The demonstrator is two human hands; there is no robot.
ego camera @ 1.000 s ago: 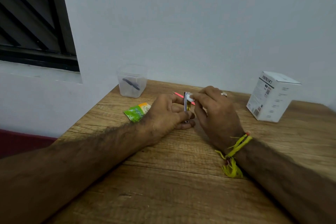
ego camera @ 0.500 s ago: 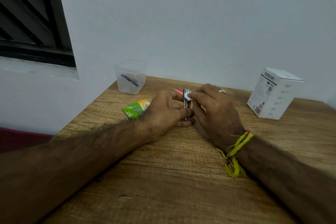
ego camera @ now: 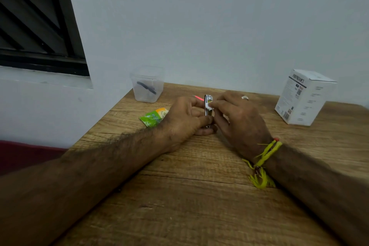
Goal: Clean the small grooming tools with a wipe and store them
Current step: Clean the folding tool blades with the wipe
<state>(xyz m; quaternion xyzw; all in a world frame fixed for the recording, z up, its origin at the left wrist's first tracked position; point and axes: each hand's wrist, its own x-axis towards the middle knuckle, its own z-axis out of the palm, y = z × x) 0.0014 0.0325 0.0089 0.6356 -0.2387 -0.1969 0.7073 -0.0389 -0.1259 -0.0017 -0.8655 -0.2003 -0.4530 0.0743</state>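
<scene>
My left hand (ego camera: pixel 184 120) holds a metal nail clipper (ego camera: pixel 207 111) upright near the middle of the wooden table (ego camera: pixel 199 195). My right hand (ego camera: pixel 239 122) pinches a small white wipe (ego camera: pixel 210 105) against the clipper's upper part. A thin pink tool (ego camera: pixel 198 97) pokes out behind my left fingers; most of it is hidden. A clear plastic container (ego camera: pixel 147 86) stands at the back left by the wall, with a dark slim tool (ego camera: pixel 146 87) inside. A green and orange wipe sachet (ego camera: pixel 154 116) lies flat just left of my left hand.
A white product box (ego camera: pixel 304 97) stands at the back right of the table. The wall runs along the table's far edge. A dark louvred window (ego camera: pixel 36 22) is at the upper left. The table's left edge drops off beside my left forearm.
The wipe has slid a little along the clipper's top. Both hands stay in nearly the same place on the table, and the view has shifted slightly.
</scene>
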